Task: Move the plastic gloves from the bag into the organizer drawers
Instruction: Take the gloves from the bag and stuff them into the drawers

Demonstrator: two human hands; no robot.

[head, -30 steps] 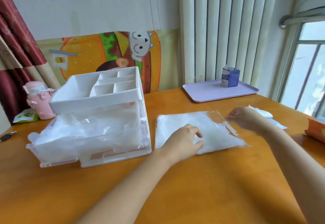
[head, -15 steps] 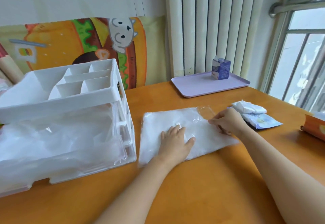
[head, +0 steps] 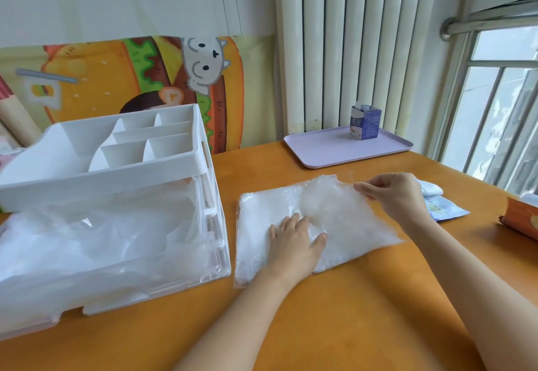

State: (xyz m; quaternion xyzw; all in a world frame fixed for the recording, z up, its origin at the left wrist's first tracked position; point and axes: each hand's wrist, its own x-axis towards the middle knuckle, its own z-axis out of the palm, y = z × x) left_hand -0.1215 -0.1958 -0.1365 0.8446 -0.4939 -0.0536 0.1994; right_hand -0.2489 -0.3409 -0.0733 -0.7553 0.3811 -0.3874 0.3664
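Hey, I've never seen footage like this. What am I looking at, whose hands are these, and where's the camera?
No machine here: these are a person's two bare hands, filmed by one wide-angle camera worn on their head, looking down. On the orange wooden table lies a flat clear plastic bag of gloves. The left hand presses flat on it, while the right hand pinches a filmy plastic layer, seemingly a glove, at the bag's right end. To the left stands a white plastic drawer organizer, its pulled-out drawer full of crumpled clear plastic. Behind, a small blue carton stands on a lilac tray.
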